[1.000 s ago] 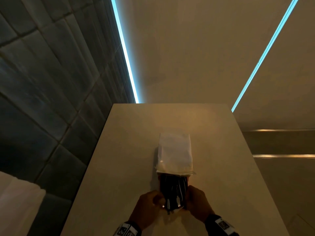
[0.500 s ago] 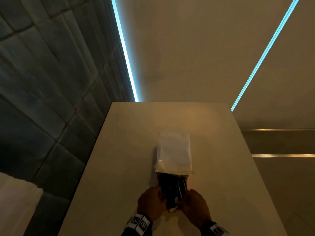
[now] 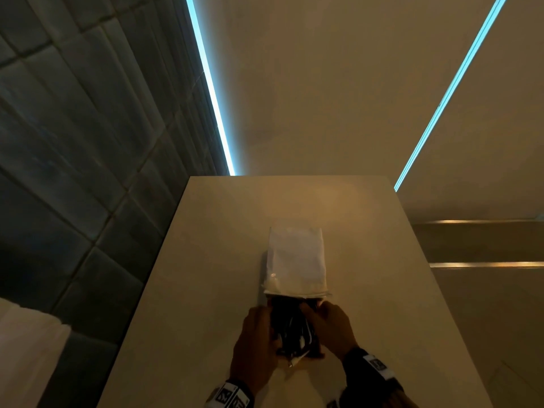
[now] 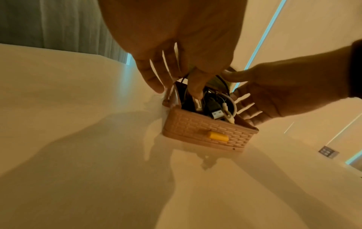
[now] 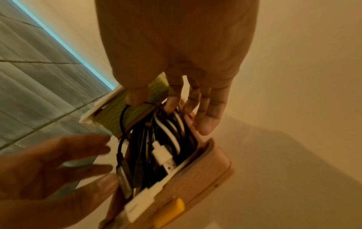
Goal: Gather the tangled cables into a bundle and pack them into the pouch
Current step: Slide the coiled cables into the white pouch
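on the table (image 3: 206, 290), both hands press cables (image 5: 166, 139) into the pouch (image 4: 205, 133).

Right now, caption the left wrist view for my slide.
Both hands tuck tangled cables into a woven-pattern pouch on the table.

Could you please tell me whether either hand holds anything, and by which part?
Nothing is clearly gripped: left hand and right hand flank the open pouch at its side walls, fingers mostly straight, pressing the cables in; the right thumb touches the lid.
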